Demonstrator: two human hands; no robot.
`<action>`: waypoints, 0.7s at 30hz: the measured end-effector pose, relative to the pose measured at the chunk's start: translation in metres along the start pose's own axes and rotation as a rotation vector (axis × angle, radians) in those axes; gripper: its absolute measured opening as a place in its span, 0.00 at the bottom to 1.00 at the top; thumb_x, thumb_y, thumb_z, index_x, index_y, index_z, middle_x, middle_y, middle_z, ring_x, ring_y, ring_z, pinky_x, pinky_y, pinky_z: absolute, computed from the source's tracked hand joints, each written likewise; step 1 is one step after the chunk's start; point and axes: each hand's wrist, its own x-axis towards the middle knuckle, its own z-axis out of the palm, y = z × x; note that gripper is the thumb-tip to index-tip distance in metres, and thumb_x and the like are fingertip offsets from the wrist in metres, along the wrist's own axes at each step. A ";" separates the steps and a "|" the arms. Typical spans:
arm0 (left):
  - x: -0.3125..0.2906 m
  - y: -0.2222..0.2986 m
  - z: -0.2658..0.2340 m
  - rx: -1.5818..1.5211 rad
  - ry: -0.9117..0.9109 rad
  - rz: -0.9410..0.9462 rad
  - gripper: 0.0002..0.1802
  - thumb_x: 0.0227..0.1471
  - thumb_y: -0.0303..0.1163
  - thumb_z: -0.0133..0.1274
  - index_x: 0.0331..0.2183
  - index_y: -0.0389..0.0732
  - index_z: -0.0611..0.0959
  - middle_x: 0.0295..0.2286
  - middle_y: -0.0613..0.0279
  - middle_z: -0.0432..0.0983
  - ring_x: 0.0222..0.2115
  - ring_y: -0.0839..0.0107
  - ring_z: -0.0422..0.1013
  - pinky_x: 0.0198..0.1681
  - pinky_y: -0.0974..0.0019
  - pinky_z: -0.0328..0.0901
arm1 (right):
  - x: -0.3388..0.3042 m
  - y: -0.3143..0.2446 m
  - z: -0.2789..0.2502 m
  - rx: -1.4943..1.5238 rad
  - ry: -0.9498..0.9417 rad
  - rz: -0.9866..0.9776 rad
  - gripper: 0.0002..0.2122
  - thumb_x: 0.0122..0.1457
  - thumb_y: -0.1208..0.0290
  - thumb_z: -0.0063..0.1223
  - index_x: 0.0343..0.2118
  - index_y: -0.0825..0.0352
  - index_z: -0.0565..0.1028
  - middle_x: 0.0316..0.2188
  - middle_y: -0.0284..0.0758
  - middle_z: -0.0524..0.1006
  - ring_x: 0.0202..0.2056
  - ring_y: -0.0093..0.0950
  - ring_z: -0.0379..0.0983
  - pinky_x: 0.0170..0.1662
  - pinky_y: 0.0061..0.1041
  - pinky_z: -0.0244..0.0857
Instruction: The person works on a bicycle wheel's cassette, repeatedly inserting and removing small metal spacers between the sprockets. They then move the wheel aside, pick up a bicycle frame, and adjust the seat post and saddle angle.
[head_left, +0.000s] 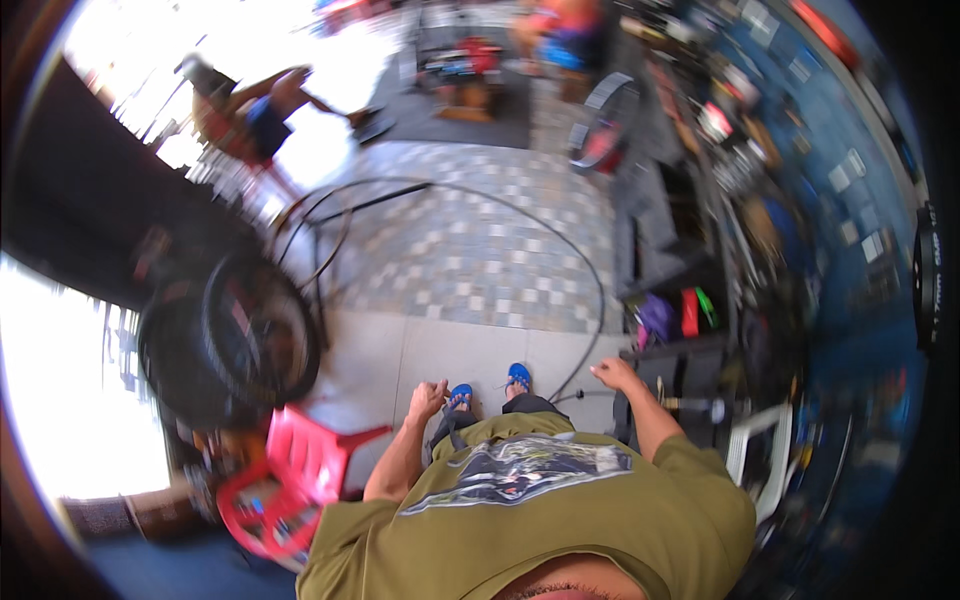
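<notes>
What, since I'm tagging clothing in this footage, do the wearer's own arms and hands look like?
The left hand and right hand are bare, without gloves. An olive-green, short-sleeved fabric T-shirt covers the upper arms, its plain sleeves leaving the forearms uncovered. No watch or cable shows on them; any rings are too small to tell.

Workshop, seemingly for cycle repair: dark tyres at left, wheel-like hoop upper right, black hose or cable looping mid-frame, blurred equipment crowding right side.
</notes>
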 end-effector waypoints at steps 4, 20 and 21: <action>0.034 0.006 0.008 0.170 -0.071 0.265 0.18 0.51 0.43 0.62 0.36 0.38 0.86 0.24 0.56 0.83 0.26 0.67 0.79 0.35 0.62 0.73 | -0.028 -0.030 0.024 0.140 -0.037 0.176 0.19 0.58 0.51 0.58 0.36 0.65 0.83 0.35 0.45 0.84 0.39 0.44 0.81 0.45 0.42 0.72; 0.123 -0.035 -0.066 0.676 -0.644 0.176 0.12 0.52 0.42 0.61 0.28 0.47 0.91 0.21 0.64 0.84 0.18 0.73 0.76 0.27 0.64 0.73 | -0.237 -0.083 0.145 0.446 0.156 0.662 0.17 0.57 0.54 0.61 0.41 0.63 0.81 0.40 0.44 0.83 0.43 0.42 0.80 0.49 0.38 0.72; 0.125 -0.027 -0.067 0.652 -0.659 0.138 0.11 0.53 0.41 0.60 0.28 0.47 0.92 0.22 0.64 0.84 0.19 0.73 0.76 0.28 0.63 0.73 | -0.240 -0.076 0.141 0.519 0.238 0.710 0.17 0.57 0.55 0.62 0.41 0.64 0.81 0.38 0.43 0.83 0.42 0.42 0.80 0.48 0.37 0.72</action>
